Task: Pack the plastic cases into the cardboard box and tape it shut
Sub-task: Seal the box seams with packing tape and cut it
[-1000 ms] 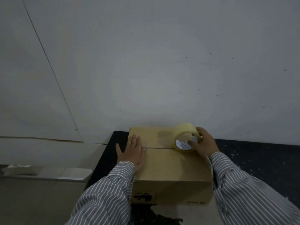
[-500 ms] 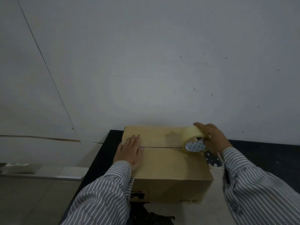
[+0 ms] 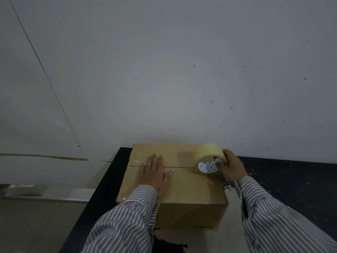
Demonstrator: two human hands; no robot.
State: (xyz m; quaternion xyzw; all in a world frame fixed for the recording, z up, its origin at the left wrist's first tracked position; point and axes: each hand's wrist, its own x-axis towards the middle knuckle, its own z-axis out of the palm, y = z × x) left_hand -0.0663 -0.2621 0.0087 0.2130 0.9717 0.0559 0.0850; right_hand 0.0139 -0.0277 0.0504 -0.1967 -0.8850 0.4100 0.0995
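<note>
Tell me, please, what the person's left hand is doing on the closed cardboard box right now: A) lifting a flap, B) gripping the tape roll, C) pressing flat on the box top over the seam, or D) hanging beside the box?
C: the left hand lies flat with straight fingers on the cardboard box top, across its seam, while the right hand holds the tape roll.

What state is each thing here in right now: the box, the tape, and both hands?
cardboard box: flaps closed, seam partly taped at its left end.
tape roll: on edge on the seam, near the right end.
left hand: flat, pressing the box top.
right hand: gripping the tape roll.
</note>
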